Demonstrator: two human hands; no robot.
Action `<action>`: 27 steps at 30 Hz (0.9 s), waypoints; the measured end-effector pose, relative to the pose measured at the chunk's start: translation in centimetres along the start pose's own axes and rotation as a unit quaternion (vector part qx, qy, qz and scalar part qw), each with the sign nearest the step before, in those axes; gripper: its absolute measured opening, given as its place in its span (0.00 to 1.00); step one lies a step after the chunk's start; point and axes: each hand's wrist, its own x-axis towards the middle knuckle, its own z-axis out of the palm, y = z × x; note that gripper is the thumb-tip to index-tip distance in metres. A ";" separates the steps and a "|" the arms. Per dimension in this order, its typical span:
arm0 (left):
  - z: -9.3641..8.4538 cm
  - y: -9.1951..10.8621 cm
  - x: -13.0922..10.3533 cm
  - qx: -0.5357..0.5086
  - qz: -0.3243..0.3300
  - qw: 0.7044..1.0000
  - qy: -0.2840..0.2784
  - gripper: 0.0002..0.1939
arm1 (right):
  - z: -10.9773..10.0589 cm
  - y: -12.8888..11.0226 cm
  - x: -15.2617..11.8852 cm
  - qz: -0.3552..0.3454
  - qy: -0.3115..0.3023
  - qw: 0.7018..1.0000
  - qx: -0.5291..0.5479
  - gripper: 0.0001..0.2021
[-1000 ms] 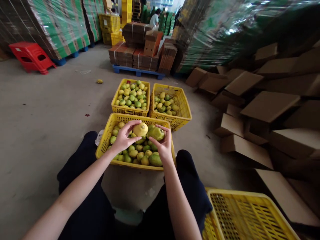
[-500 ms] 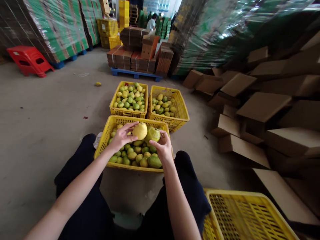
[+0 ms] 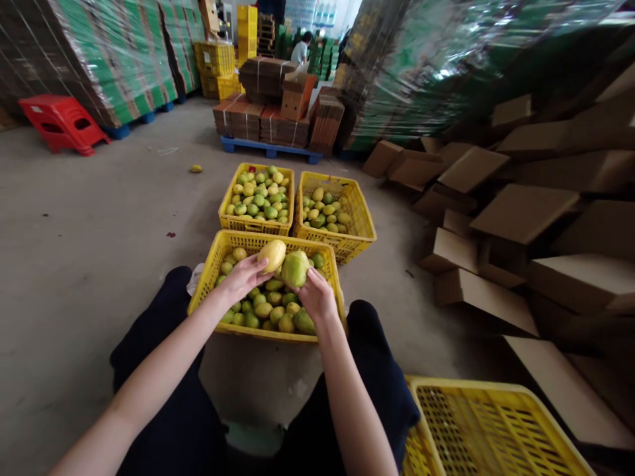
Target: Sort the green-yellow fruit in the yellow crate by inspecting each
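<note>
Over the near yellow crate, my left hand grips a yellow fruit at its fingertips. Just right of it, my right hand holds a green fruit from its right side. The two fruits are close together. Several green and yellow fruits lie in the crate below, partly hidden by my hands.
Behind stand a full yellow crate and a partly filled one. A yellow crate is at lower right, cardboard boxes at right, a red stool at left. A person is far back.
Both fruits have been turned in my fingers. The yellow one has shifted slightly left and up, and the green one slightly left, now showing a smoother side.
</note>
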 end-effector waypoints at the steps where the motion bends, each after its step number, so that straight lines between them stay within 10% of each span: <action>1: 0.0 0.1 0.0 -0.008 0.002 1.000 0.010 0.18 | -0.1 0.1 0.1 0.017 -0.003 1.000 0.002 0.17; 9: -1.0 0.1 0.8 -0.021 -0.009 0.998 0.062 0.20 | 0.6 -0.3 0.0 0.016 -0.030 0.999 0.024 0.23; 18: -0.1 -0.1 0.3 -0.010 -0.073 0.997 -0.018 0.16 | 1.1 0.2 -0.4 0.072 -0.027 0.997 -0.003 0.22; 22: -0.3 -1.2 -0.3 0.089 -0.164 0.977 -0.098 0.26 | 0.3 -1.2 -0.1 0.122 -0.004 0.993 0.000 0.18; 27: -2.3 -5.1 -0.5 0.232 -0.340 0.910 -0.044 0.36 | -1.2 -4.8 -0.5 0.043 0.066 0.996 0.051 0.16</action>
